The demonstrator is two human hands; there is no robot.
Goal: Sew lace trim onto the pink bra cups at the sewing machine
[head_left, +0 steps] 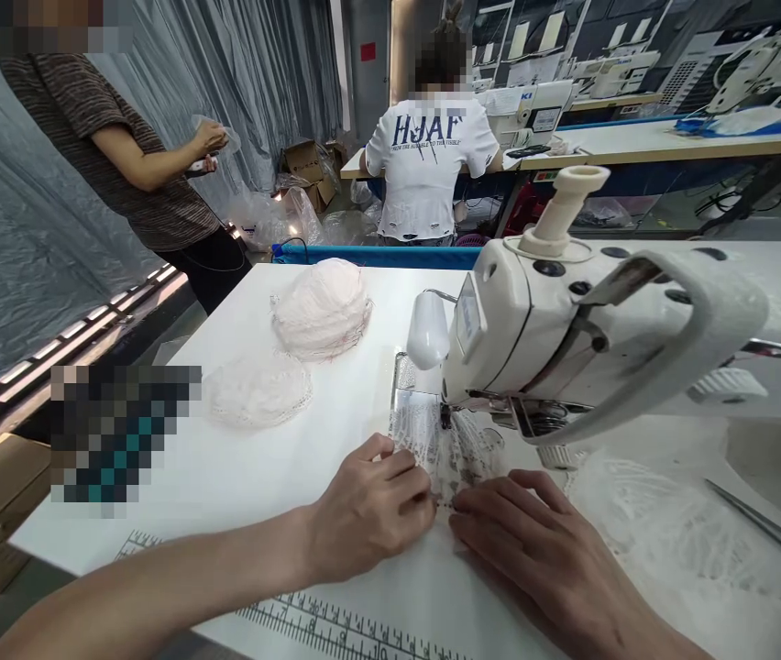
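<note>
At the nearest edge of the white table (pixel 239 477), a printed ruler scale (pixel 335 632) is running beneath the person's forearms. The left hand (pixel 369 509) is resting knuckles-up with its fingers curled, the fingertips pinching the near edge of a white lace piece (pixel 432 445). The right hand (pixel 542 550) is lying just beside it, palm down and fingers stretched out flat, released rather than gripping, with its fingertips pressing the same lace against the tabletop. The lace piece is lying flat on the table just ahead of both hands, and its far end is reaching under the head of the white sewing machine (pixel 569 321), beside a clear plate by the needle area; whether the needle is touching the fabric cannot be told. A small white lamp (pixel 427 330) is hanging at the left of the machine head. To the right, more white lace (pixel 665 522) is lying spread on the table, with a slim metal tool (pixel 768 527) beyond it. Further left, a flat lace cup (pixel 257 390) is lying near a taller stack of pale lace cups (pixel 322 307). Beyond the table, a person in a striped top (pixel 129 156) is standing at the left holding something small, and another person in a white printed T-shirt (pixel 424 156) is facing away at a far bench.
</note>
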